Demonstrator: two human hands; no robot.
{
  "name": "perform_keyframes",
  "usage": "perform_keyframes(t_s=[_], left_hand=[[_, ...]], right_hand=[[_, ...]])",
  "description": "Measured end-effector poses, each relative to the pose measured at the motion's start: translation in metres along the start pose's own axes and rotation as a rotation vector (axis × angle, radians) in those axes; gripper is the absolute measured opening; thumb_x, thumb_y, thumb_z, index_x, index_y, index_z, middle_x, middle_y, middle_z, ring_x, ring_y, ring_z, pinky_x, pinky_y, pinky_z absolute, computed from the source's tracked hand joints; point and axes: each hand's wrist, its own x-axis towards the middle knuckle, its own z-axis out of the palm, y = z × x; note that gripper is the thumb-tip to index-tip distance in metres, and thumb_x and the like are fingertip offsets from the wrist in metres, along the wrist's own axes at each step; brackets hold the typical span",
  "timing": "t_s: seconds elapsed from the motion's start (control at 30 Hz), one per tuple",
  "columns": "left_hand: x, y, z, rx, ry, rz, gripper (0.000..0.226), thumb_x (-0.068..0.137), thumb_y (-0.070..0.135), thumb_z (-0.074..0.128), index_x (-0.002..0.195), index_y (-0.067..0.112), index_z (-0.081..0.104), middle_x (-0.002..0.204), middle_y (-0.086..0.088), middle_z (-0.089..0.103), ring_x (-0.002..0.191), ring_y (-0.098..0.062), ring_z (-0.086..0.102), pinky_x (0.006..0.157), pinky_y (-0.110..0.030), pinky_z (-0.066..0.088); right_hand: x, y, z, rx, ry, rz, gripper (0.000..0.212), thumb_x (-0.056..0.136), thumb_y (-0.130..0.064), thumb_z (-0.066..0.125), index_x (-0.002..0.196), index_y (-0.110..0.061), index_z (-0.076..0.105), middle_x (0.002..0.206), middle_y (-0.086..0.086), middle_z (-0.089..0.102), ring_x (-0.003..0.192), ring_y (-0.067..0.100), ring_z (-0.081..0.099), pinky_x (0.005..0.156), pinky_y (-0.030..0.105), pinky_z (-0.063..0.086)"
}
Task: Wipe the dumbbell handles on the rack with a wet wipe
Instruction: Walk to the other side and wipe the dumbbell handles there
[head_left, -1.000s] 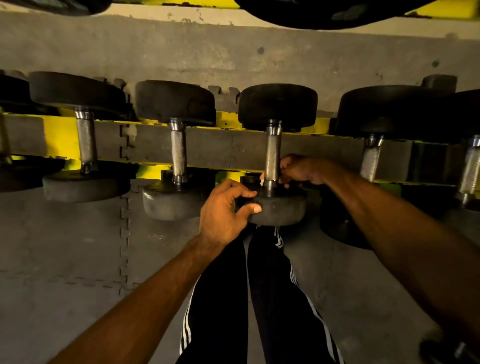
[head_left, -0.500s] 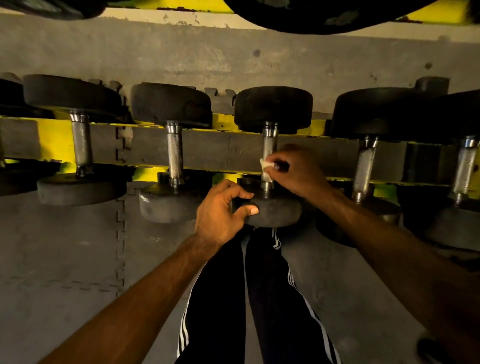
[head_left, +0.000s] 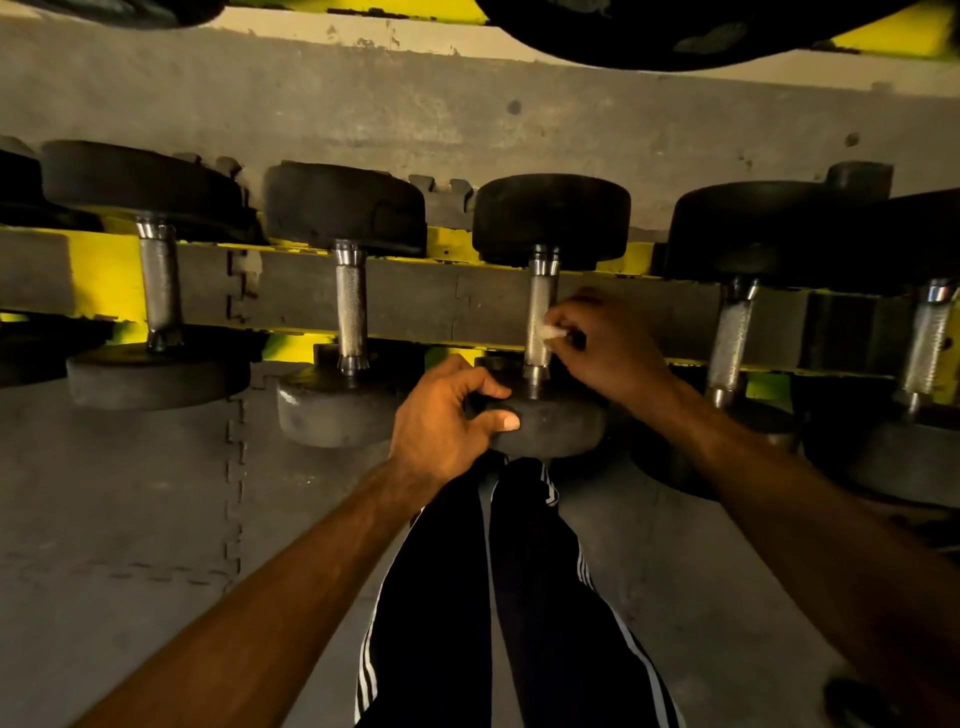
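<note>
Several black dumbbells with knurled steel handles lie across a yellow rack (head_left: 104, 280). My left hand (head_left: 447, 421) grips the near head (head_left: 561, 426) of the middle dumbbell. My right hand (head_left: 608, 348) pinches a small white wet wipe (head_left: 551, 331) against the right side of that dumbbell's handle (head_left: 539, 306), about halfway along it. The neighbouring handles, one on the left (head_left: 351, 306) and one on the right (head_left: 732, 338), are untouched.
A dark padded rail (head_left: 415, 301) runs under the handles. Behind the rack is a concrete wall (head_left: 467, 130). Grey interlocking floor mats (head_left: 130, 519) lie below. My legs in black striped trousers (head_left: 519, 597) stand close to the rack. A large black weight (head_left: 675, 31) hangs overhead.
My right hand rose from the handle's lower end beside the near head to its middle, and the white wipe came into view. My left hand stayed on the near head.
</note>
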Motion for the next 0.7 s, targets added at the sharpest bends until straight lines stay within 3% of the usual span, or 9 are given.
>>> perform_keyframes(t_s=[0.07,0.13,0.3,0.37,0.47,0.53,0.7], left_hand=[[0.003,0.001,-0.002,0.014,-0.002,-0.008,0.03,0.065,0.033,0.089,0.089,0.034,0.071,0.09,0.018,0.059,0.09,-0.007,0.06,0.078,-0.034,0.051],[0.006,0.003,-0.004,0.041,-0.028,-0.013,0.027,0.066,0.031,0.09,0.087,0.032,0.072,0.09,0.017,0.058,0.09,-0.005,0.059,0.078,-0.032,0.05],[0.009,0.006,-0.006,0.089,-0.086,0.001,0.026,0.069,0.03,0.089,0.084,0.033,0.069,0.09,0.02,0.057,0.09,-0.005,0.058,0.077,-0.031,0.049],[0.007,0.006,-0.007,0.097,-0.1,0.005,0.027,0.069,0.031,0.089,0.084,0.036,0.068,0.091,0.021,0.056,0.09,-0.005,0.057,0.079,-0.033,0.051],[0.008,0.006,-0.008,0.11,-0.1,0.006,0.027,0.069,0.031,0.089,0.084,0.035,0.068,0.091,0.022,0.055,0.09,-0.005,0.056,0.08,-0.035,0.052],[0.008,0.007,-0.007,0.109,-0.092,0.018,0.026,0.069,0.03,0.089,0.084,0.034,0.068,0.09,0.021,0.055,0.09,-0.008,0.057,0.078,-0.036,0.052],[0.002,0.006,-0.002,0.084,-0.063,0.014,0.025,0.07,0.029,0.088,0.086,0.031,0.07,0.091,0.017,0.056,0.093,-0.009,0.057,0.079,-0.037,0.052]], right_hand=[[-0.004,0.002,0.002,-0.025,-0.239,0.013,0.014,0.087,-0.018,0.071,0.1,-0.014,0.069,0.096,0.001,0.063,0.088,0.015,0.06,0.071,0.022,0.043],[0.002,0.01,-0.002,0.006,-0.284,0.082,0.012,0.085,-0.018,0.073,0.097,-0.016,0.07,0.093,-0.002,0.065,0.088,0.013,0.061,0.074,0.023,0.046],[0.021,0.017,0.01,0.438,0.249,0.341,0.017,0.085,-0.012,0.074,0.1,-0.017,0.066,0.099,-0.003,0.066,0.09,0.011,0.063,0.08,0.023,0.053],[0.014,0.015,0.017,0.551,0.222,0.431,0.019,0.085,-0.013,0.075,0.099,-0.019,0.065,0.101,0.0,0.068,0.09,0.013,0.066,0.08,0.027,0.055],[-0.008,0.013,0.014,0.399,-0.056,0.375,0.021,0.079,-0.017,0.081,0.095,-0.022,0.068,0.095,-0.005,0.069,0.089,0.008,0.064,0.081,0.025,0.054],[-0.016,0.01,0.013,0.299,-0.13,0.255,0.021,0.079,-0.018,0.08,0.098,-0.019,0.072,0.096,-0.005,0.07,0.09,0.01,0.065,0.081,0.022,0.052],[0.018,-0.006,0.013,0.135,0.228,0.09,0.026,0.09,-0.021,0.069,0.115,-0.012,0.07,0.111,0.005,0.065,0.099,0.012,0.059,0.083,0.014,0.041]])
